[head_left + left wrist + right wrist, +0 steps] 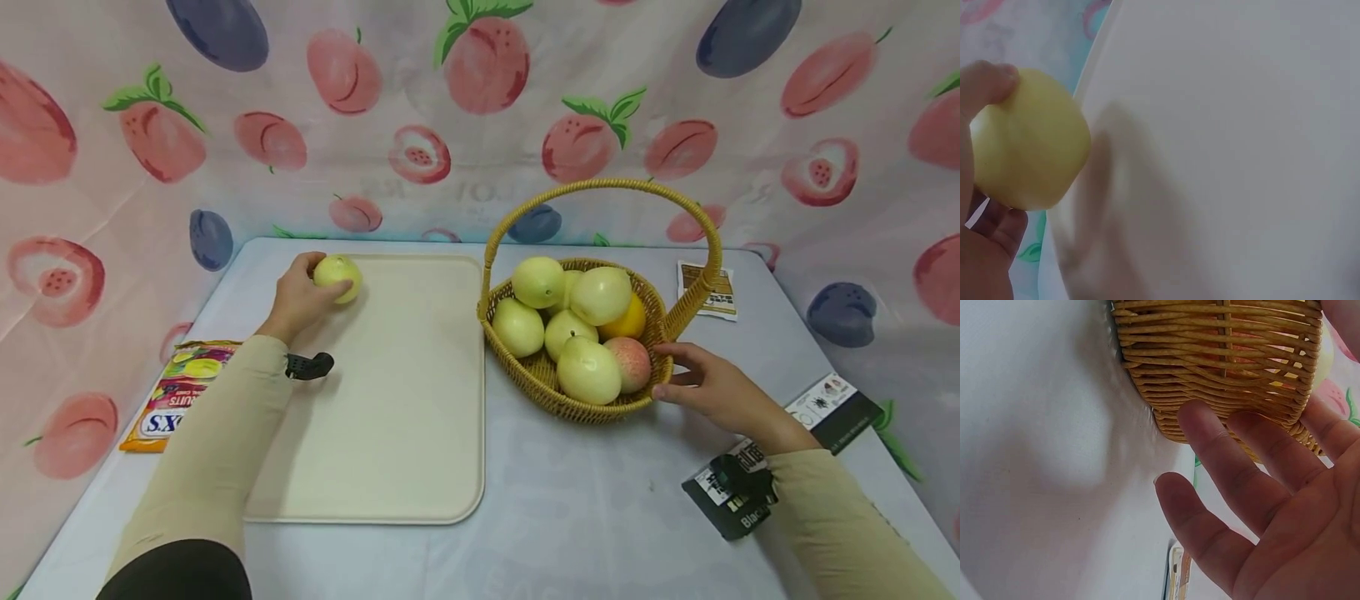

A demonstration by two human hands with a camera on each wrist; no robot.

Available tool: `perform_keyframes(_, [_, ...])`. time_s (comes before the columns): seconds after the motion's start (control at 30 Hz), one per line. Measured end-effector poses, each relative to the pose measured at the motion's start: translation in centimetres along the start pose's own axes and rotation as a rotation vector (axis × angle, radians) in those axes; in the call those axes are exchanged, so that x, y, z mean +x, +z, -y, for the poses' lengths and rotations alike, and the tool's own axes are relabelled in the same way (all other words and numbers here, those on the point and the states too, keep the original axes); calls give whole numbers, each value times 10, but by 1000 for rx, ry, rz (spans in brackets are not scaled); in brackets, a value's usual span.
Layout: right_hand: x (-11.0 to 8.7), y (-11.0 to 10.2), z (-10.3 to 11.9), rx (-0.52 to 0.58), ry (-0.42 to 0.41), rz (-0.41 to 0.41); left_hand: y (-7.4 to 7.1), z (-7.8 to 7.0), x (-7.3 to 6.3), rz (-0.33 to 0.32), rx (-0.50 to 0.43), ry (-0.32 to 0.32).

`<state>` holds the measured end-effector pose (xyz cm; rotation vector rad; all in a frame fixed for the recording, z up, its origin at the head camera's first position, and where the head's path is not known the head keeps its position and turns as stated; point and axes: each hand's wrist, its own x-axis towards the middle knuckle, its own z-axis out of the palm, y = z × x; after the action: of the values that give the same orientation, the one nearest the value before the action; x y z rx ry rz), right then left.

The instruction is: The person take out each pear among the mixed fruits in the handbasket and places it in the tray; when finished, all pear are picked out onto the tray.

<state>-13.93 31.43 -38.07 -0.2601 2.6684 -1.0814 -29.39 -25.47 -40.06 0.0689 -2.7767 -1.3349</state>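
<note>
At the far left corner of the cream tray point(390, 400), my left hand point(303, 292) grips a round yellow-green fruit point(339, 277). The left wrist view shows the fruit point(1035, 140) between thumb and fingers, close over the tray's edge, with a shadow beside it. My right hand point(708, 387) holds the near right side of the wicker basket point(551, 400), thumb and index finger at the rim by the handle. In the right wrist view the other fingers spread along the outside of the weave point(1210, 369). Several pale green fruits point(588, 371), a reddish peach point(630, 364) and an orange fruit point(626, 318) lie in the basket.
A colourful candy bag point(176, 392) lies left of the tray, partly behind the left sleeve. Behind the basket lies a small packet point(708, 290). Black-and-white packets point(731, 500) lie under and beside the right forearm. A fruit-print cloth point(420, 100) hangs behind the table.
</note>
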Motion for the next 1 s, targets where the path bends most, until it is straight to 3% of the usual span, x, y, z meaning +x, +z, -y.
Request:
perform_keyframes(0.27, [0, 1, 1, -4, -3, -1, 6, 5, 6, -20, -30, -64])
perform_keyframes(0.47, [-1, 0, 1, -3, -5, -4, 5, 4, 9, -20, -47, -65])
perform_keyframes(0.73, [-1, -1, 0, -9, -4, -5, 3, 4, 15, -22, 8, -72])
perform_keyframes(1.0, [0, 0, 1, -8, -3, -4, 1, 4, 15, -40, -41, -120])
